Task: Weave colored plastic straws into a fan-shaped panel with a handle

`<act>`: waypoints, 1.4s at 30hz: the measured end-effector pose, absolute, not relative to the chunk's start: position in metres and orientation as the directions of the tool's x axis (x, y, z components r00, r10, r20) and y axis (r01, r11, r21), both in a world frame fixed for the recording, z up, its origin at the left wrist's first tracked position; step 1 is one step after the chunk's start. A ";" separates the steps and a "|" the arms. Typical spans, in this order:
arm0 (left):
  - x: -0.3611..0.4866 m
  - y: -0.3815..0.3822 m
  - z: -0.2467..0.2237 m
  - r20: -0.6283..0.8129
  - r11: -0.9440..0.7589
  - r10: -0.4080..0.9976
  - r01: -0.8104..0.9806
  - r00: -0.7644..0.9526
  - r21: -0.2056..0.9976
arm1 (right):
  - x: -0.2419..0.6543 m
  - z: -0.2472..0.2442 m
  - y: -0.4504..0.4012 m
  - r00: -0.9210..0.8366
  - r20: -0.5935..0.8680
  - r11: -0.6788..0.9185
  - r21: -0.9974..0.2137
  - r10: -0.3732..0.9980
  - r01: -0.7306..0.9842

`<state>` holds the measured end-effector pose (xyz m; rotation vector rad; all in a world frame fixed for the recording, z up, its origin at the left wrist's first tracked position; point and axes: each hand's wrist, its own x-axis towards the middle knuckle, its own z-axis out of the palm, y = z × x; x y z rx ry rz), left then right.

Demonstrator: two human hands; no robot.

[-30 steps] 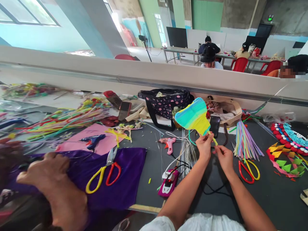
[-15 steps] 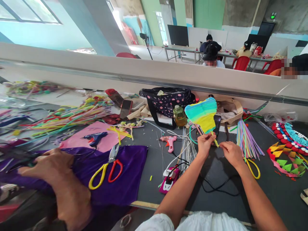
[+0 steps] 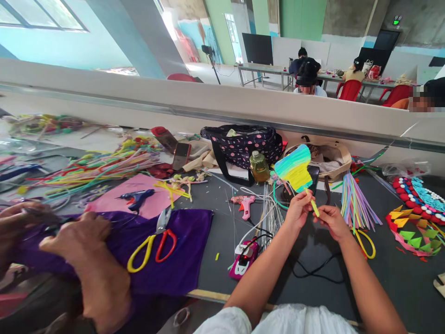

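My left hand (image 3: 299,206) pinches the base of a fan-shaped craft piece (image 3: 295,169), striped from blue through teal to yellow, and holds it up over the dark table. A short yellow fuzzy stem (image 3: 314,208) sticks out below the piece, between my hands. The fingers of my right hand (image 3: 329,221) are closed at the lower end of that stem. Behind the piece lies a dark phone-like object (image 3: 314,178), partly covered. A pink glue gun (image 3: 246,206) rests to the left of my hands, with a bundle of thin wires (image 3: 273,213) beside it.
At the left, a co-worker's hands (image 3: 78,234) work with a tool over purple cloth (image 3: 194,250), where scissors (image 3: 162,241) lie. A patterned bag (image 3: 239,144) and green bottle (image 3: 259,167) stand behind. Pastel pipe cleaners (image 3: 358,199) and a magenta power strip (image 3: 244,260) flank my arms.
The fan-shaped piece has shifted slightly right and down and tilted a little. My right hand has moved slightly closer to the left. At the left, the co-worker's second hand has come into view.
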<state>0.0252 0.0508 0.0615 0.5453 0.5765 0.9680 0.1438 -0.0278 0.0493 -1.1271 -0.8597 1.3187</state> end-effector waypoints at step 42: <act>0.018 0.066 0.052 -0.175 0.350 0.913 -0.486 0.370 0.801 | 0.163 0.059 -0.025 0.042 0.277 0.206 -0.800 0.960 0.564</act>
